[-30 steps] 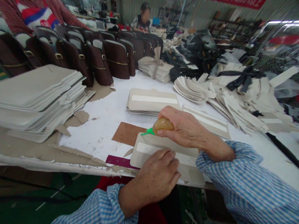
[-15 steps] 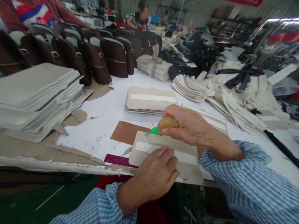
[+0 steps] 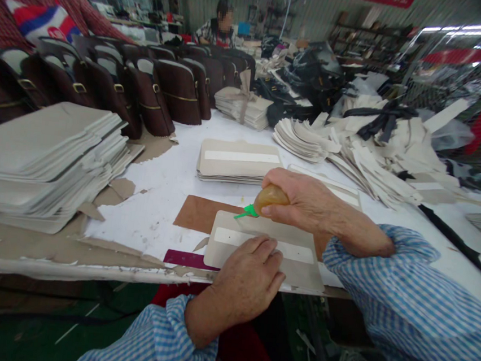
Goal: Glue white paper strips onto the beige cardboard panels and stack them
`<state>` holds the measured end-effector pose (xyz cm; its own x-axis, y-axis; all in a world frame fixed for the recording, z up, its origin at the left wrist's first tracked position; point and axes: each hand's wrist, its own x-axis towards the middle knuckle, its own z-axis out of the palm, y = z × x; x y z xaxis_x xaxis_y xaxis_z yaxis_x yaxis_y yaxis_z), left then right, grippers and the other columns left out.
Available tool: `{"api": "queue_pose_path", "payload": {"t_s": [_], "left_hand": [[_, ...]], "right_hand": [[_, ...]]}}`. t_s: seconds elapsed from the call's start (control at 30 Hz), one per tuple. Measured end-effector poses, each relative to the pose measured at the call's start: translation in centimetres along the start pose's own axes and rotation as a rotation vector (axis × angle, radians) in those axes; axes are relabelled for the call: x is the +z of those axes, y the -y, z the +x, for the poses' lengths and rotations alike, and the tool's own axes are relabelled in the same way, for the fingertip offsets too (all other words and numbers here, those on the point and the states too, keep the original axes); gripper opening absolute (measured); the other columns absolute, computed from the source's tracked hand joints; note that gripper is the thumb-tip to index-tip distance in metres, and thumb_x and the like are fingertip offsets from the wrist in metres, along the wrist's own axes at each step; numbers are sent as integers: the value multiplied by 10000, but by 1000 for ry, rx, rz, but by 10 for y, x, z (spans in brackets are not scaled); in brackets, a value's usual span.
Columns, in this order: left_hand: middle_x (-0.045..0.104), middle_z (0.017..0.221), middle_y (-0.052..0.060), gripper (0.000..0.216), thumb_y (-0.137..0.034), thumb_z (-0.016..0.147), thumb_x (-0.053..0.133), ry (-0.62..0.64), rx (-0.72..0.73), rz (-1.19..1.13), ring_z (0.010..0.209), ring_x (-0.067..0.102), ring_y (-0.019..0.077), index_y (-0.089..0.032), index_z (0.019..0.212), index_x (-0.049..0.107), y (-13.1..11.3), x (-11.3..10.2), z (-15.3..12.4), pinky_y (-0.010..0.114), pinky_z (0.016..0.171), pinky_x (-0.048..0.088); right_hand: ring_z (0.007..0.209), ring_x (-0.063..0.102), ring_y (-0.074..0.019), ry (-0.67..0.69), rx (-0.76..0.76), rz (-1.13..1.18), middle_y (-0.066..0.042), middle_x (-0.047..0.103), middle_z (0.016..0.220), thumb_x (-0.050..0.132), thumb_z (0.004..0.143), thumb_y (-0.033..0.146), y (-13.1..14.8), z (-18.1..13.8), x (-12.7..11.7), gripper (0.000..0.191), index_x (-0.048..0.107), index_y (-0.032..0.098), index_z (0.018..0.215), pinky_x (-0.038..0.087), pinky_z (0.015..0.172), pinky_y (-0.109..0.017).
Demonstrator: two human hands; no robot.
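Note:
A beige card panel (image 3: 301, 260) with a white strip lies on a brown sheet (image 3: 197, 213) at the table's near edge. My left hand (image 3: 250, 278) rests on the panel's near side with its fingers pressed down on the strip. My right hand (image 3: 302, 200) is closed round a small amber squeeze bottle (image 3: 270, 196). The bottle's green nozzle (image 3: 246, 211) points down-left at the panel's far edge.
A stack of similar panels (image 3: 236, 160) lies just behind. A tall pile of grey boards (image 3: 42, 156) is at left, with brown bags (image 3: 164, 91) in a row behind it. Loose cut pieces (image 3: 374, 159) heap at right. Two other people are farther back.
The nozzle has slid a little to the right along the panel's far edge. My left hand has stayed on the panel.

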<state>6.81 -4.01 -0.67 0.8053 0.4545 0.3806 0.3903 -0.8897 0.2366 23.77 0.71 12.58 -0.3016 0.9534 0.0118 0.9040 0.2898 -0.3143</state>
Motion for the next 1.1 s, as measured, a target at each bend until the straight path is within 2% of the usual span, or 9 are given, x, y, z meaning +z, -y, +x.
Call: {"api": "queue_pose_path", "payload": {"t_s": [0.17,0.33,0.7,1.1], "left_hand": [[723,1256,134,277,-325,1043,532,-15,5,13,1251,622,263,-121,1130,699,0,-2,1,399,1162,471],[724,1247,125,267,-312,1036,541,-24,7,17,1243,625,268,-121,1141,695,0,-3,1,399,1169,465],[719,1250,126,282,-310,1038,537,-14,10,16,1251,618,273,-114,1174,688,1,0,0,404,1180,455],[712,1294,154,284,-306,1044,524,-6,-5,-14,1294,603,270,-120,1189,682,1,1,-1,437,1174,464]], "right_hand": [[727,489,-194,39,32,-7,-20,613,856,681,879,384,-2,-9,-9,208,547,226,900,269,646,-312],[724,476,-185,18,17,-3,-17,596,857,690,867,349,-3,-11,-9,213,516,226,878,267,643,-310],[834,555,-218,-20,-5,34,-47,660,965,693,848,315,0,-2,2,236,566,220,1023,326,694,-302],[771,525,-209,10,42,-69,-36,637,901,689,832,346,-12,-12,-10,209,560,231,948,292,650,-312]]}}
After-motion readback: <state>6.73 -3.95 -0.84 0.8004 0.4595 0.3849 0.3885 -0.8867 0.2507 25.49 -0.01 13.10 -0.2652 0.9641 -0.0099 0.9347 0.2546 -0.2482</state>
